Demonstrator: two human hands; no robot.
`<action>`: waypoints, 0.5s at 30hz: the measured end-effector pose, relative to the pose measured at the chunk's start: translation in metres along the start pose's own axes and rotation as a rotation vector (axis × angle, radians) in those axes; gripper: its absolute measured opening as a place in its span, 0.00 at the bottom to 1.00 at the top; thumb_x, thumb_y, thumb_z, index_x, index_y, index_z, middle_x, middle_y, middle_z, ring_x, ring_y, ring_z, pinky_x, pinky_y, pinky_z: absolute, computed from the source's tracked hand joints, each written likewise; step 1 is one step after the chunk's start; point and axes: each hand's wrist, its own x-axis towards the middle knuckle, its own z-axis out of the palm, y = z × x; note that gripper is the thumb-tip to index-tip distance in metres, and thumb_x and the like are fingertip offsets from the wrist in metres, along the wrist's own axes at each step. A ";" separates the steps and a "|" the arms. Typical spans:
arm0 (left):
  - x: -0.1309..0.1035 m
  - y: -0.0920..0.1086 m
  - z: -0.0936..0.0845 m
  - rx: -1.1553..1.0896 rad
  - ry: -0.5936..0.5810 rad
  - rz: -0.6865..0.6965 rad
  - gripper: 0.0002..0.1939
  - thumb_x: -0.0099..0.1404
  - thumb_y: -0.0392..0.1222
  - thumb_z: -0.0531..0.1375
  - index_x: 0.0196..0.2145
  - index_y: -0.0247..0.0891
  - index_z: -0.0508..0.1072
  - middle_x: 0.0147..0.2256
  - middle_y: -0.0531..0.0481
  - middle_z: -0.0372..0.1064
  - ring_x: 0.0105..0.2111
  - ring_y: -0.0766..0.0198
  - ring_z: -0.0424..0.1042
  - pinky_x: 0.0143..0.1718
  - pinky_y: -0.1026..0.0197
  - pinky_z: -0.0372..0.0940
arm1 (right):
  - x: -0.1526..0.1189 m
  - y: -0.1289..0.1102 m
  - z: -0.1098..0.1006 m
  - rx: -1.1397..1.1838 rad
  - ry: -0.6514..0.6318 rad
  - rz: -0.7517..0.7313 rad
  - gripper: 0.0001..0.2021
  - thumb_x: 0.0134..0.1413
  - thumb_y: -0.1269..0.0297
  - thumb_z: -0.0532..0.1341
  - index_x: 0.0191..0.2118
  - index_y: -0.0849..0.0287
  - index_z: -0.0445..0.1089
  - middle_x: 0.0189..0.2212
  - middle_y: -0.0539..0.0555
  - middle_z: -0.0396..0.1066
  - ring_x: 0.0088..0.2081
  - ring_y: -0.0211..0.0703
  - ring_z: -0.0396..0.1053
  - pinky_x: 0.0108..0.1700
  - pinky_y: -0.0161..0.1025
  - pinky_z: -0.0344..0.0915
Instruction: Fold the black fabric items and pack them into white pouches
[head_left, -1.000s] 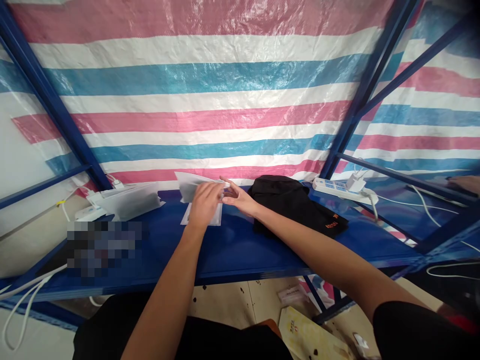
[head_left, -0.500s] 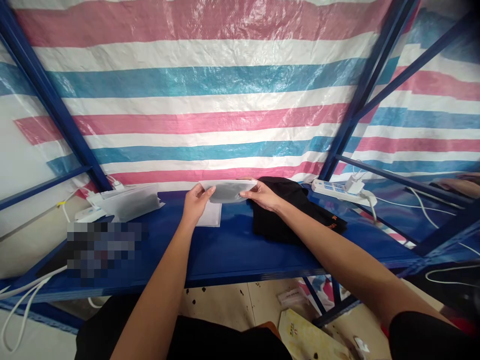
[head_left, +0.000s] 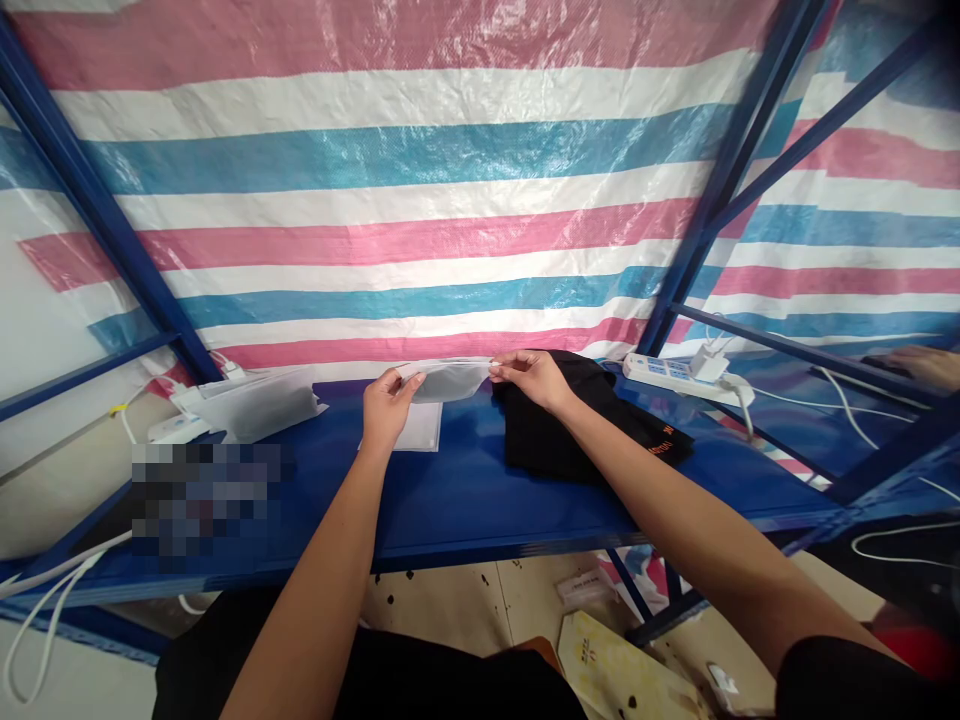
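Observation:
Above the blue shelf I hold a frosted, translucent plastic bag (head_left: 452, 382) stretched sideways. My left hand (head_left: 386, 408) pinches its left end between thumb and fingers. At the upper right corner my right hand (head_left: 534, 378) is closed on the bag's edge, thumb against fingertips. Beneath it lies a flat whitish plastic sleeve or bag (head_left: 420, 428), partly covered by my left hand. A folded black garment (head_left: 551, 440) with orange lettering rests just right of the bag, partly behind my right hand and forearm.
More frosted plastic bags (head_left: 259, 405) lean at the shelf's left end beside white plugs and cables. A white power strip (head_left: 675, 375) sits at the right. Blue metal posts (head_left: 694, 240) frame the shelf (head_left: 450, 510), before a striped tarp (head_left: 420, 240). A flattened yellow carton (head_left: 622, 665) lies below.
My right hand has slid up to the bag's upper right corner, its fingers now pinching the edge. The bag's top edge looks slightly parted. My left hand has barely moved.

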 end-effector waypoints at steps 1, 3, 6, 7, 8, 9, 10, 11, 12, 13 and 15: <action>0.000 -0.001 -0.001 0.008 -0.003 0.005 0.22 0.66 0.57 0.71 0.26 0.40 0.71 0.23 0.58 0.56 0.26 0.66 0.57 0.29 0.63 0.53 | -0.001 -0.001 0.000 -0.058 -0.015 -0.022 0.23 0.49 0.45 0.79 0.42 0.57 0.84 0.39 0.57 0.85 0.40 0.52 0.83 0.52 0.52 0.80; 0.000 -0.002 -0.002 0.025 -0.012 0.017 0.21 0.66 0.57 0.71 0.26 0.40 0.72 0.23 0.58 0.57 0.26 0.66 0.58 0.29 0.63 0.53 | -0.002 -0.002 0.000 -0.181 -0.028 -0.071 0.20 0.53 0.45 0.76 0.42 0.56 0.84 0.41 0.56 0.85 0.41 0.51 0.82 0.51 0.51 0.79; 0.000 -0.003 -0.001 0.004 -0.054 0.013 0.17 0.67 0.56 0.71 0.32 0.39 0.78 0.27 0.56 0.68 0.29 0.64 0.65 0.32 0.64 0.59 | -0.003 -0.005 0.001 -0.263 -0.025 -0.121 0.18 0.56 0.45 0.75 0.41 0.55 0.84 0.42 0.56 0.85 0.42 0.51 0.81 0.51 0.48 0.77; 0.001 -0.004 -0.001 -0.011 -0.069 0.008 0.16 0.67 0.56 0.71 0.34 0.39 0.80 0.29 0.55 0.71 0.31 0.63 0.68 0.33 0.63 0.61 | -0.003 -0.006 0.002 -0.258 -0.032 -0.124 0.18 0.56 0.45 0.75 0.41 0.55 0.84 0.42 0.56 0.85 0.42 0.51 0.81 0.51 0.48 0.77; 0.001 -0.004 -0.001 -0.024 -0.085 0.007 0.16 0.66 0.56 0.71 0.35 0.39 0.80 0.30 0.54 0.73 0.32 0.62 0.70 0.35 0.63 0.63 | -0.004 -0.007 0.003 -0.246 -0.044 -0.125 0.19 0.55 0.44 0.75 0.41 0.55 0.84 0.42 0.56 0.85 0.42 0.51 0.81 0.50 0.47 0.77; 0.001 -0.004 0.000 -0.026 -0.100 0.012 0.16 0.66 0.56 0.71 0.35 0.39 0.80 0.31 0.53 0.75 0.33 0.61 0.72 0.36 0.63 0.65 | -0.004 -0.007 0.005 -0.232 -0.058 -0.129 0.19 0.55 0.44 0.75 0.40 0.55 0.84 0.41 0.56 0.84 0.43 0.51 0.80 0.50 0.47 0.76; 0.000 -0.004 0.001 -0.018 -0.114 0.023 0.16 0.67 0.56 0.71 0.35 0.39 0.81 0.32 0.52 0.76 0.34 0.60 0.73 0.37 0.62 0.66 | -0.005 -0.007 0.006 -0.221 -0.071 -0.137 0.19 0.55 0.44 0.75 0.40 0.55 0.84 0.41 0.56 0.84 0.43 0.51 0.80 0.50 0.47 0.76; 0.000 -0.003 0.001 -0.003 -0.129 0.040 0.16 0.67 0.55 0.70 0.36 0.39 0.81 0.34 0.51 0.78 0.36 0.59 0.74 0.39 0.61 0.67 | -0.006 -0.008 0.008 -0.215 -0.084 -0.147 0.19 0.55 0.44 0.75 0.40 0.54 0.84 0.42 0.56 0.84 0.43 0.51 0.80 0.49 0.47 0.76; -0.001 -0.002 0.002 0.016 -0.146 0.060 0.15 0.68 0.55 0.70 0.38 0.39 0.82 0.36 0.50 0.79 0.37 0.58 0.76 0.41 0.61 0.68 | -0.006 -0.008 0.011 -0.211 -0.093 -0.159 0.18 0.55 0.43 0.75 0.40 0.54 0.84 0.42 0.56 0.84 0.43 0.52 0.80 0.49 0.47 0.76; -0.002 -0.001 0.003 0.038 -0.163 0.081 0.14 0.69 0.54 0.69 0.40 0.40 0.83 0.38 0.50 0.81 0.39 0.58 0.77 0.44 0.60 0.69 | -0.007 -0.009 0.013 -0.212 -0.102 -0.174 0.18 0.55 0.43 0.75 0.40 0.54 0.85 0.42 0.56 0.84 0.43 0.52 0.80 0.49 0.47 0.76; -0.004 0.003 0.006 0.085 -0.191 0.130 0.14 0.71 0.53 0.68 0.45 0.41 0.84 0.43 0.48 0.83 0.42 0.56 0.79 0.47 0.58 0.70 | -0.007 -0.013 0.020 -0.225 -0.116 -0.214 0.18 0.56 0.43 0.75 0.41 0.53 0.85 0.43 0.56 0.84 0.45 0.53 0.80 0.52 0.48 0.75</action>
